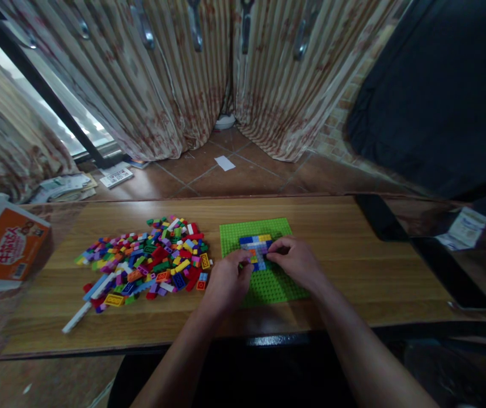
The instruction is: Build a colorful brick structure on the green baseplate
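A green studded baseplate (pixel 229 233) lies on the wooden table, turned slightly. On it sits a block of toy building bricks (pixel 260 247) in blue, light blue, lilac, yellow and orange. My left hand (pixel 229 279) rests at the left side of this block, fingers curled and thumb near the index finger. From the right, my right hand (pixel 296 262) reaches to the block's right edge with thumb and forefinger pinched against it. Anything held between the fingertips of either hand is hidden or too small to name.
A large pile of loose coloured bricks (pixel 157 253) spreads over the table's left part, with a long white piece (pixel 76 317) near the front edge. An orange-labelled plastic box (pixel 8 246) stands far left. Two dark flat objects, one a black slab (pixel 451 272), lie at right.
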Demonstrator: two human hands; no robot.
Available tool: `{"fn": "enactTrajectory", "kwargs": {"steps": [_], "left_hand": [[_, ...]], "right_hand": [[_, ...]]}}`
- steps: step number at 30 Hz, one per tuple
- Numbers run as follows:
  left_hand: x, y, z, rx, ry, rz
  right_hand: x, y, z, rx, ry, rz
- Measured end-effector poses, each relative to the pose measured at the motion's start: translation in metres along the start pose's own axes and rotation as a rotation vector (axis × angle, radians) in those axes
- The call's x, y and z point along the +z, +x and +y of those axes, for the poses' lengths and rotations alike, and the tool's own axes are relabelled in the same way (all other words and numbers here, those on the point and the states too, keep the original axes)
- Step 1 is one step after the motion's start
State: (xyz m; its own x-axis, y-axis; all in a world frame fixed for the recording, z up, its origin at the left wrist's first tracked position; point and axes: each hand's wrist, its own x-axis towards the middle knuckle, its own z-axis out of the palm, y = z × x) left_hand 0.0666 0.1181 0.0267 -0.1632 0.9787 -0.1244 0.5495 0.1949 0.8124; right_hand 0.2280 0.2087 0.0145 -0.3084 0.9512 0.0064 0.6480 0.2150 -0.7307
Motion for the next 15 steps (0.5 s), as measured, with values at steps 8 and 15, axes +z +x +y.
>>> {"fn": "enactTrajectory", "kwargs": {"steps": [8, 15], "left_hand": [[0.0018, 0.0003, 0.0023, 0.036, 0.085, 0.007], [0.0057, -0.0042, 0.0045, 0.037, 0.111, 0.011]], "right_hand": [[0.0025, 0.0040, -0.0042, 0.099, 0.004, -0.038], [0.0037, 0.0067, -0.0028, 0.112, -0.018, -0.060]]}}
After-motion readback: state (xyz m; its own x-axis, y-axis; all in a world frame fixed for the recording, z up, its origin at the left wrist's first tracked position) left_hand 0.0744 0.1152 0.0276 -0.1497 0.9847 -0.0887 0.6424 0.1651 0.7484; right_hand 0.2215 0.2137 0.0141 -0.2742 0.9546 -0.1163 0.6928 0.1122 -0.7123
